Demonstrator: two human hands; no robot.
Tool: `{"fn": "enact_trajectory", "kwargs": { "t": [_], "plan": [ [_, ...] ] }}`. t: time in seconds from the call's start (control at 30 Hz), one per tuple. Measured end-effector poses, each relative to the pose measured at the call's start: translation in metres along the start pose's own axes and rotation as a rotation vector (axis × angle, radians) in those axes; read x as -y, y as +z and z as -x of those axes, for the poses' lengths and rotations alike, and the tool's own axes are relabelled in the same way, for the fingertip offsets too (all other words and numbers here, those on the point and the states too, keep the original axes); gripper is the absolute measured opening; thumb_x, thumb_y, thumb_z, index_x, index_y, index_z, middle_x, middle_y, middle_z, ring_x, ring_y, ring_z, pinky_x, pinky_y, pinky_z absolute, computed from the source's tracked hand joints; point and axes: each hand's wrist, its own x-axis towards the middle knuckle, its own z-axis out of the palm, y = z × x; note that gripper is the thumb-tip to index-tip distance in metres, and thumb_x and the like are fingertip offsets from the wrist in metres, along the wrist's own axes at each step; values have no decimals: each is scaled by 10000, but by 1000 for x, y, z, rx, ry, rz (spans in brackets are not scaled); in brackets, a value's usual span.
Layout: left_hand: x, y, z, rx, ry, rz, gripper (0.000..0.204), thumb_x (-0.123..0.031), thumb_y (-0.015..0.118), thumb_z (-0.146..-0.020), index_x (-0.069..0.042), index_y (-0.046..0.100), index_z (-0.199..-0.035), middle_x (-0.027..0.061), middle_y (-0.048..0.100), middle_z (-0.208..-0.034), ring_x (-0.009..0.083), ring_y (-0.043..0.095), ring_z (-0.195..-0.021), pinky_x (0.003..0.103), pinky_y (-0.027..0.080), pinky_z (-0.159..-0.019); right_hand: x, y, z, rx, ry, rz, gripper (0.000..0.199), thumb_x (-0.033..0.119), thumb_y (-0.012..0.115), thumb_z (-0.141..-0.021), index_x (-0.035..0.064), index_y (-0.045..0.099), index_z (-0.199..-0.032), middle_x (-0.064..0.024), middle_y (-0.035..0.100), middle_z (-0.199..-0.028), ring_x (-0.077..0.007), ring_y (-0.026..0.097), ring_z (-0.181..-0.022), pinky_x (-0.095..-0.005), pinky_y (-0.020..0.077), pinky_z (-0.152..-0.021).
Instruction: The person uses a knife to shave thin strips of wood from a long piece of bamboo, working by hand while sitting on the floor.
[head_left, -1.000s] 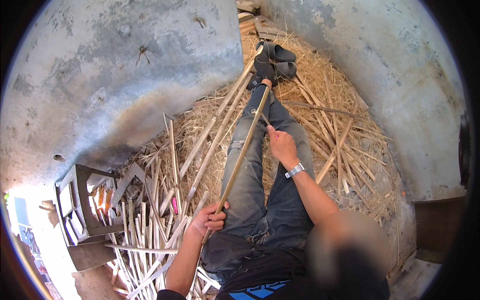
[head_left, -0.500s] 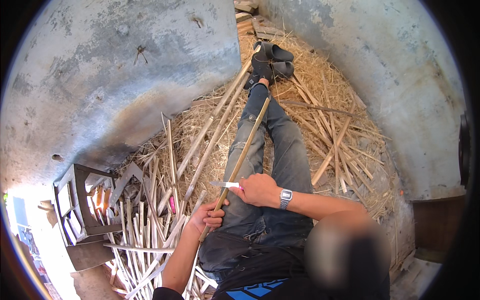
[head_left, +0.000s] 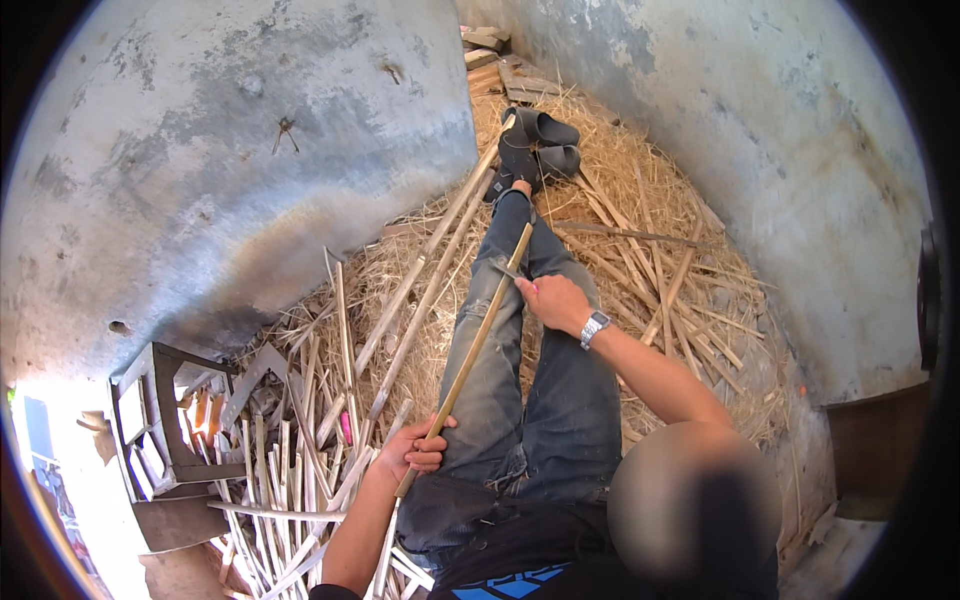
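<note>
Knife (head_left: 508,270) across a stick (head_left: 478,340), above my outstretched legs (head_left: 572,385).
My left hand (head_left: 416,447) is closed around the stick near its lower end; the stick slants away from me over my left leg. My right hand (head_left: 557,302) grips the knife, its blade crossing near the stick's far end. Pale strips (head_left: 285,475) lie heaped to my left, and straw (head_left: 612,165) surrounds my feet.
</note>
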Motion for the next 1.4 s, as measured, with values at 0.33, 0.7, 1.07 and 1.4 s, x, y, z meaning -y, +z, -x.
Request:
{"fn": "enact_trajectory", "kwargs": {
  "t": [0.33,0.7,1.07,1.4],
  "plan": [
    [19,17,21,-554,315,-899,337,-354,504,-1127,-57,646,-1200,-63,418,-631,36,359,-493,224,291,-457,13,-5,17,-313,-30,-432,572,566,738,-909,11,634,-819,-171,628,-674,-349,626,-626,-449,477,-607],
    [31,3,15,-812,555,-1400,322,-297,565,-1101,0,658,-1184,51,557,-649,122,513,-569,331,403,-546,4,13,-24,-289,-149,-441,420,386,742,-922,-8,650,-810,-229,648,-730,-421,637,-691,-472,481,-626],
    [38,-3,15,-867,651,-1500,324,-296,561,-1102,3,657,-1180,54,573,-653,126,537,-600,327,437,-576,-3,2,-33,-506,-1,-536,324,241,669,-945,-15,569,-775,-251,574,-698,-452,579,-675,-506,452,-629],
    [41,-13,30,-962,638,-1463,326,-322,562,-1094,-21,659,-1173,163,600,-659,255,584,-580,412,457,-588,-64,-55,-61,-942,232,-604,275,282,733,-908,10,715,-942,-76,614,-640,-175,554,-559,-369,444,-568]
  ]
}}
